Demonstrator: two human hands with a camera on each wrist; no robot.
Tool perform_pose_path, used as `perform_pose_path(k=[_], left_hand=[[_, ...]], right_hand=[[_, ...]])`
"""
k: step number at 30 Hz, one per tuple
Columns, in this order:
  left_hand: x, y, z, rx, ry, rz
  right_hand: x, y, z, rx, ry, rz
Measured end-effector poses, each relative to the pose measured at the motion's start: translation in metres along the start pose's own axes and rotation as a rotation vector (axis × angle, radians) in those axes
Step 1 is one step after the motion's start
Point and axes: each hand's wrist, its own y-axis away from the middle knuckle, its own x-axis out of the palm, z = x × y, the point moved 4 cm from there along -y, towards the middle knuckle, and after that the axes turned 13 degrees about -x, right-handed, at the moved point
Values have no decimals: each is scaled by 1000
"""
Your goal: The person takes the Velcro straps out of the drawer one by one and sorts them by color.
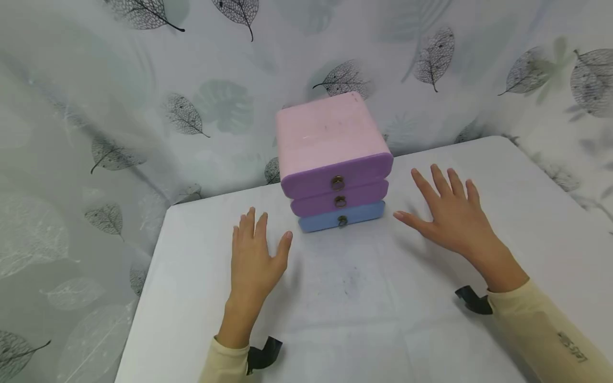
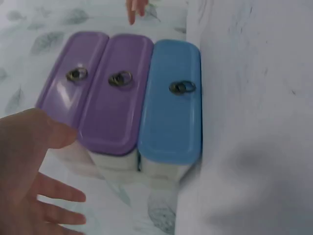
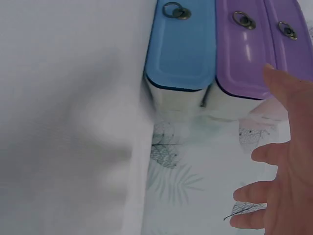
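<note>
A small drawer box (image 1: 330,127) with a pink top stands at the back of the table. Its front has two purple drawers (image 1: 360,169) over a blue drawer (image 1: 364,214), each with a bronze ring pull (image 1: 337,183); all three look closed. To the left of the box, my left hand (image 1: 256,260) hovers over the table, fingers straight and thumb apart. On the other side, my right hand (image 1: 452,221) is spread wide, palm down, holding nothing. Both wrist views show the drawer fronts, with the left thumb (image 2: 61,135) and right thumb (image 3: 283,85) overlapping the purple ones.
A white cloth covers the table (image 1: 335,298), with faint dark smudges in front of the box. Behind it hangs a leaf-patterned curtain (image 1: 230,159). Black straps (image 1: 265,354) stick out at both wrists, beside pale yellow sleeves (image 1: 541,324).
</note>
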Motion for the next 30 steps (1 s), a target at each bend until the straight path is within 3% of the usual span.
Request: perform_pose_path(k=[3,5,9,13,17,22,30], left_hand=[[-6,2,-18,94,51,-116],[-6,2,-30,143,110,-132],[1,-3,-51,209,265,-61],[9,-12,-65,243,388,-2],[17,-19,-73,235,468,43],[27,-25,-79,178,589,107],[36,-29,-89,104,755,204]], right_hand=[[-8,0,5,-22,-36,-60],[-14,0,9,-35,-75,-109],[-22,0,16,-31,-136,-173],[-28,1,23,-6,-173,-187],[-33,-1,31,-50,-170,-234],[-38,-3,39,-100,-158,-297],[-38,-10,50,-112,-274,-288]])
